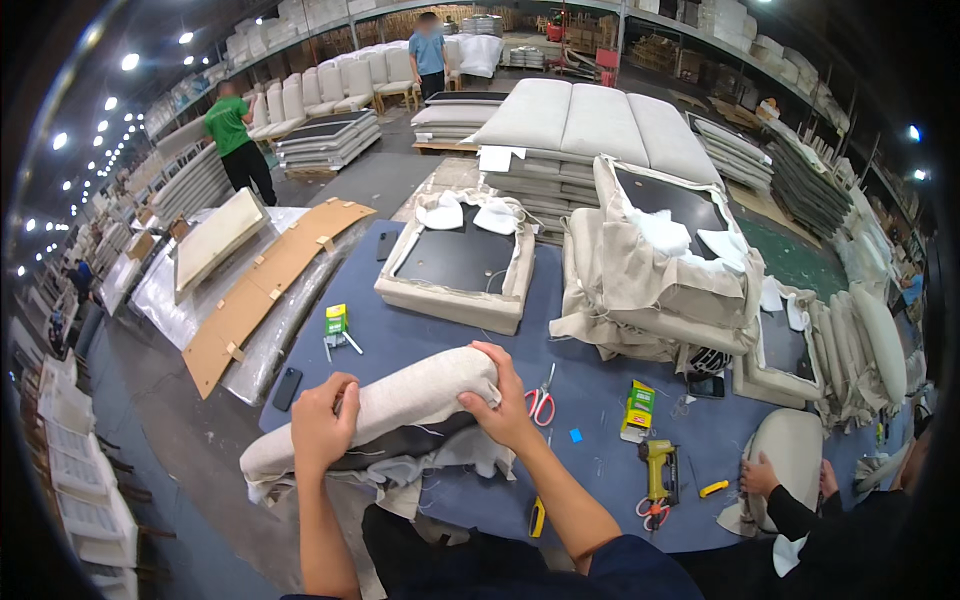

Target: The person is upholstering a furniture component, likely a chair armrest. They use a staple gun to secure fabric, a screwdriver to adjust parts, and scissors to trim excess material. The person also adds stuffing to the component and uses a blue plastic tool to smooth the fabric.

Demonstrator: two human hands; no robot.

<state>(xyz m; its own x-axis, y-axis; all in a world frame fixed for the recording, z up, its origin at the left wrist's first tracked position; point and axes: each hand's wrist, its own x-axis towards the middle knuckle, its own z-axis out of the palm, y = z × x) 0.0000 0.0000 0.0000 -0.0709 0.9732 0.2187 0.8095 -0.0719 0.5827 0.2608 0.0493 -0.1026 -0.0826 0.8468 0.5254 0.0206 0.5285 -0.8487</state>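
A dark phone (287, 389) lies on the blue table (590, 490). Next, the left hand (325, 425) has its fingers curled, thumb close to them, against the beige cushion (420, 392); whether it pinches cloth I cannot tell. The cushion slants across the table's near edge (its dark underside shows, loose cloth hanging). The right hand (497, 393) grips its right end, fingers partly closed. Farther right lie scissors (541, 405), a green-and-yellow box (638, 410) and a staple gun (658, 468).

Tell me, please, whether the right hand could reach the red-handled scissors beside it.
Probably yes: the red-handled scissors lie uncovered beside the right hand, though it would first need to release the beige upholstered panel.
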